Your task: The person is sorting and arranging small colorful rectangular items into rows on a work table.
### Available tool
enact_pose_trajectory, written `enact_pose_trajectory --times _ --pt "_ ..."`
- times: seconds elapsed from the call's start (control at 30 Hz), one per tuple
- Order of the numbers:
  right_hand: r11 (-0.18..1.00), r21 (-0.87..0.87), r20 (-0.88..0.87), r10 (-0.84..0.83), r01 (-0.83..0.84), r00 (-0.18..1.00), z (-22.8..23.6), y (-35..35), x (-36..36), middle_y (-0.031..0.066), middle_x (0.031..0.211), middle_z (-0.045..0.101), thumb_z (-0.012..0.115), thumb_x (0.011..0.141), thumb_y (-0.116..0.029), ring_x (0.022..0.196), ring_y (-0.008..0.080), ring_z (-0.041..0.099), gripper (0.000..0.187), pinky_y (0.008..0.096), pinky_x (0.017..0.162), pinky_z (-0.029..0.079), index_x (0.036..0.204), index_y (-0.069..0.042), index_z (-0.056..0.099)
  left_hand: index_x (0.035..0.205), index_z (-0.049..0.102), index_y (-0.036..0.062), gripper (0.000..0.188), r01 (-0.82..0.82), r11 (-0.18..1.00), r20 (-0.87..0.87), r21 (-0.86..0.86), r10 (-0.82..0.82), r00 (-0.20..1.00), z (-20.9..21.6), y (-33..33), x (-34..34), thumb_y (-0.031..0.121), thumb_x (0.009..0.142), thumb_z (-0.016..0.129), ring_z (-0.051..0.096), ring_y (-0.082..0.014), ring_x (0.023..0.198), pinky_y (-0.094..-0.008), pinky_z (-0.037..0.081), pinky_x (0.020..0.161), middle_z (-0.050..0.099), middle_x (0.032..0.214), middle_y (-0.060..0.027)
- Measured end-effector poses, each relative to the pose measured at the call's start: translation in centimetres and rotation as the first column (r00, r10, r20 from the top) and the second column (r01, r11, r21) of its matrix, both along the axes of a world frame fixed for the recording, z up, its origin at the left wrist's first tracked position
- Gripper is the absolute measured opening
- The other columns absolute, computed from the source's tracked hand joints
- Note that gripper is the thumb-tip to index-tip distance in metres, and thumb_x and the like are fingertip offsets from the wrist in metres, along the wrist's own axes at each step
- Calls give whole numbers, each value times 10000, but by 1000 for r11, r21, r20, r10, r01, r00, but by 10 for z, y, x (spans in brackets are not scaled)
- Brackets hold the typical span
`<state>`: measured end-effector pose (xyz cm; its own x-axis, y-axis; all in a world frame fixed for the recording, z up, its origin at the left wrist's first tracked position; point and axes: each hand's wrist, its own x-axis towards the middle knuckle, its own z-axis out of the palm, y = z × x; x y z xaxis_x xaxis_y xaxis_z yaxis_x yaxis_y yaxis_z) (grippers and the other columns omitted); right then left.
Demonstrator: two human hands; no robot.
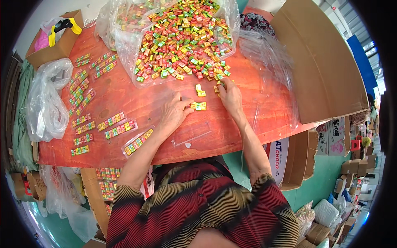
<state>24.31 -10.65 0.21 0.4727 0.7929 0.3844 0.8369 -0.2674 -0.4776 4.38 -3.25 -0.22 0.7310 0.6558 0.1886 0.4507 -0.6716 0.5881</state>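
Note:
My left hand (174,110) is closed, thumb and forefinger pinching the left end of a short row of small coloured boxes (201,106). Two more yellow boxes (200,91) lie just beyond that row. To the right, my right hand (230,97) has its fingertips closed on a small yellow box (216,89) at the near edge of a heap. That heap of small red, yellow and green boxes (182,51) spills from a clear plastic bag (126,45). Between my forearms lies a clear plastic tray (191,135) with nothing in it.
Filled clear trays (138,141) and several rows of boxes (82,93) cover the table's left side. Stacked clear trays (269,51) and a large cardboard box (320,62) stand at right. A crumpled plastic bag (49,99) hangs at the left edge.

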Motion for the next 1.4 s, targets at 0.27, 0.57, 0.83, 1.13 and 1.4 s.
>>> enact_pose_trajectory --times 0.27,0.57,0.83,1.13,1.4 --pt "969 -245 -244 -21 -40 970 12 -25 -8 189 788 611 535 798 -270 779 364 586 288 427 675 452 999 -66 572 982 646 164 300 -15 1000 -8 18 15 1000 -1 -1 -1 210 687 681 526 -252 792 -381 420 652 472 838 -69" --pt "977 -68 38 207 -204 978 2 -49 -14 132 883 539 580 791 -176 775 311 565 221 387 643 460 999 -102 581 979 644 160 294 -12 999 -6 34 12 1000 3 0 1 208 692 680 527 -263 796 -384 423 663 471 839 -83" --pt "978 -189 328 152 -92 933 3 -36 -13 160 947 529 465 741 -39 829 310 550 361 410 625 474 1078 -134 555 993 640 163 316 -12 999 -23 35 12 1000 4 0 3 209 684 688 525 -272 830 -384 430 702 484 858 -97" --pt "873 -233 -149 403 -428 903 3 -22 -31 144 964 555 497 780 -19 877 325 546 327 369 742 457 1091 -107 551 991 640 141 337 28 999 -19 24 -28 999 0 4 5 201 666 706 540 -293 837 -398 445 701 491 895 -114" --pt "860 -131 -208 462 -493 862 5 -23 -29 171 959 509 590 751 -73 896 342 532 357 373 762 447 1102 -83 527 1009 621 99 345 95 995 -18 -1 -95 995 3 10 -3 165 678 693 540 -322 869 -405 447 735 503 938 -134"
